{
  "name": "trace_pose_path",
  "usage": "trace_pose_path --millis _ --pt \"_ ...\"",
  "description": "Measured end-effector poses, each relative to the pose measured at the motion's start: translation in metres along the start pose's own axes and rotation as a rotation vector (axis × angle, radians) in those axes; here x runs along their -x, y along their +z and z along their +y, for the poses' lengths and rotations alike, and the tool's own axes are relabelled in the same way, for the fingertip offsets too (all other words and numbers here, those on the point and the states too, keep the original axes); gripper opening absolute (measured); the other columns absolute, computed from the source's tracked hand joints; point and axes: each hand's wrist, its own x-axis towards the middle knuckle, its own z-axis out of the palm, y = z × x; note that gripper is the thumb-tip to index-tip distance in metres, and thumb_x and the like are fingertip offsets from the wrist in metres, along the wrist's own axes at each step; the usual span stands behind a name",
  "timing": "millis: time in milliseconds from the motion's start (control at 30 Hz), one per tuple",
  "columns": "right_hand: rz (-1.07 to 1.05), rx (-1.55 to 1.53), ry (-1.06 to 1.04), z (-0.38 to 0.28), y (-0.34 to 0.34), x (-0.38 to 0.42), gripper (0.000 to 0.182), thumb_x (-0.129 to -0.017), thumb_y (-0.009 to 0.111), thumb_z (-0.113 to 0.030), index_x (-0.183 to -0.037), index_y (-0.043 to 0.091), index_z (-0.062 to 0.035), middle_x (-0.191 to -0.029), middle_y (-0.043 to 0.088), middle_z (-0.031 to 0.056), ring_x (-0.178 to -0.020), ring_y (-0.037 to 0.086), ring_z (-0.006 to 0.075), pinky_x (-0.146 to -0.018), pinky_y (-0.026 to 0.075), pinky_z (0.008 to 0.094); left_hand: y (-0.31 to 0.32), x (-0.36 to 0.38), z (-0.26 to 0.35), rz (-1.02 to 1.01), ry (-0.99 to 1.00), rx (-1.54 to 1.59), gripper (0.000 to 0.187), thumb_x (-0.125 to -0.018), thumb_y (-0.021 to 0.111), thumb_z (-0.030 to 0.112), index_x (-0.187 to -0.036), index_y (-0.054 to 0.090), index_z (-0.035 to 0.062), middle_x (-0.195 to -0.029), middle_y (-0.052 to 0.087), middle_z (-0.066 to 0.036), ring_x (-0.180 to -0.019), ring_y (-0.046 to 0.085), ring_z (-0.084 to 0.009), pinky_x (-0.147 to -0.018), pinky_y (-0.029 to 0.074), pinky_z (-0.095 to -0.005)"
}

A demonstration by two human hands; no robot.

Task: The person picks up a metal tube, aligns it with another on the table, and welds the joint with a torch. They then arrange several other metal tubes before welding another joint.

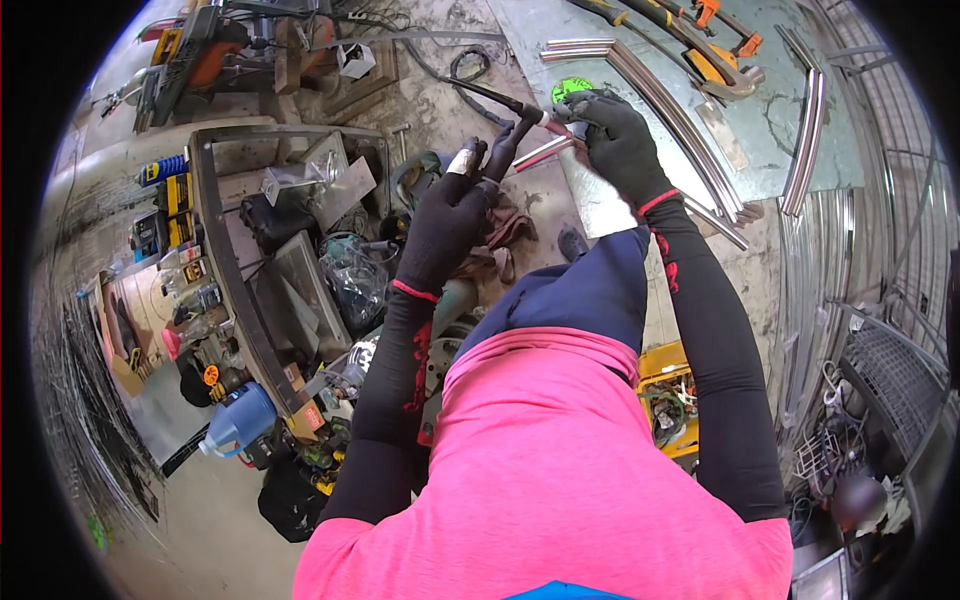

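My left hand [445, 225], in a black glove with a pale patch on one finger, is closed around the handle of a black welding torch [508, 145]. The torch's pinkish nozzle [552, 125] points toward my right hand [622, 145], also black-gloved. Its fingers are curled together right beside the nozzle; what they pinch is hidden. Below the nozzle is a shiny metal tube [540, 155], partly covered by my right hand. Near my knee, a silvery metal sheet [597, 195] lies under the right hand. A bright green disc [570, 90] shows just beyond the fingers.
Bent shiny tubes [670, 115], a hammer [735, 85] and orange clamps [748, 42] lie on a metal sheet at upper right. A metal frame [222, 260] with clutter inside stands left. A blue jug [240, 415] is lower left, a yellow case [662, 365] by my right hip.
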Motion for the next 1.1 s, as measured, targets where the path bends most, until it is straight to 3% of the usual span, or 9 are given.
trace_pose_path --millis 133,233,333,733,800,833,1033,1067,1100 --pt "0.024 0.006 0.027 -0.007 -0.002 0.004 0.025 -0.090 0.063 0.003 -0.110 0.078 -0.0010 -0.115 0.078 0.0200 -0.109 0.074 0.0381 -0.098 0.059 0.0444 -0.003 0.006 0.015 -0.047 -0.061 -0.171 0.059 -0.106 0.068 0.020 -0.158 0.052 -0.0021 -0.113 0.075 -0.010 -0.094 0.068 -0.0117 -0.083 0.056 -0.0292" --pt "0.015 -0.052 0.126 -0.007 -0.001 0.004 0.021 -0.090 0.070 0.000 -0.110 0.077 0.0020 -0.113 0.078 0.0193 -0.108 0.075 0.0370 -0.095 0.059 0.0420 0.002 0.010 0.016 -0.020 -0.116 0.017 0.052 -0.105 0.069 0.022 -0.147 0.059 -0.0072 -0.098 0.072 -0.006 -0.083 0.067 -0.0112 -0.073 0.056 -0.0286" --pt "-0.006 0.057 -0.016 -0.006 -0.002 0.000 0.032 -0.084 0.065 0.002 -0.110 0.081 -0.0092 -0.114 0.079 0.0167 -0.112 0.073 0.0374 -0.102 0.058 0.0447 0.002 0.010 0.008 -0.014 -0.097 -0.012 0.060 -0.105 0.069 0.021 -0.158 0.052 -0.0020 -0.110 0.072 -0.007 -0.093 0.067 -0.0104 -0.077 0.056 -0.0281" --pt "0.065 0.053 -0.053 -0.006 0.000 0.000 0.039 -0.087 0.056 0.008 -0.109 0.083 -0.0105 -0.111 0.079 0.0159 -0.110 0.073 0.0363 -0.101 0.059 0.0444 0.007 0.013 0.013 -0.008 -0.054 0.013 0.064 -0.106 0.068 0.021 -0.163 0.047 0.0005 -0.120 0.069 -0.005 -0.099 0.063 -0.0101 -0.088 0.054 -0.0281" --pt "0.079 0.067 -0.059 -0.004 0.002 0.000 0.039 -0.087 0.057 0.009 -0.109 0.083 -0.0108 -0.111 0.079 0.0159 -0.110 0.073 0.0364 -0.101 0.059 0.0445 0.008 0.013 0.012 0.004 -0.042 0.004 0.062 -0.106 0.066 0.020 -0.162 0.049 -0.0007 -0.114 0.070 -0.006 -0.091 0.064 -0.0089 -0.079 0.053 -0.0270" --pt "0.062 0.043 -0.050 -0.004 0.001 0.000 0.039 -0.087 0.058 0.008 -0.109 0.083 -0.0111 -0.111 0.079 0.0158 -0.110 0.073 0.0365 -0.101 0.059 0.0446 0.008 0.013 0.010 0.017 -0.033 -0.002 0.060 -0.106 0.065 0.018 -0.160 0.050 -0.0018 -0.108 0.071 -0.006 -0.082 0.064 -0.0078 -0.071 0.053 -0.0259" --pt "0.036 0.071 -0.073 -0.001 -0.001 0.001 0.032 -0.088 0.061 0.004 -0.111 0.080 -0.0066 -0.114 0.079 0.0168 -0.112 0.074 0.0362 -0.103 0.058 0.0447 0.012 0.010 -0.008 0.054 0.090 -0.133 0.058 -0.106 0.065 0.017 -0.160 0.052 -0.0002 -0.106 0.071 -0.005 -0.077 0.063 -0.0068 -0.068 0.053 -0.0256" --pt "0.012 0.099 -0.090 0.001 -0.001 0.001 0.029 -0.090 0.062 0.002 -0.114 0.078 -0.0014 -0.118 0.079 0.0180 -0.115 0.074 0.0359 -0.105 0.057 0.0434 0.013 0.013 -0.010 0.042 -0.001 -0.001 0.057 -0.106 0.065 0.017 -0.158 0.053 -0.0007 -0.109 0.073 -0.007 -0.081 0.065 -0.0088 -0.072 0.054 -0.0267" --pt "-0.012 -0.044 0.102 -0.026 -0.009 0.006 0.027 -0.088 0.073 -0.004 -0.115 0.078 -0.0021 -0.116 0.078 0.0178 -0.113 0.074 0.0359 -0.103 0.058 0.0427 0.017 0.018 -0.001 0.032 -0.094 0.130 0.056 -0.106 0.066 0.018 -0.157 0.054 -0.0011 -0.111 0.074 -0.009 -0.084 0.067 -0.0109 -0.075 0.055 -0.0279"
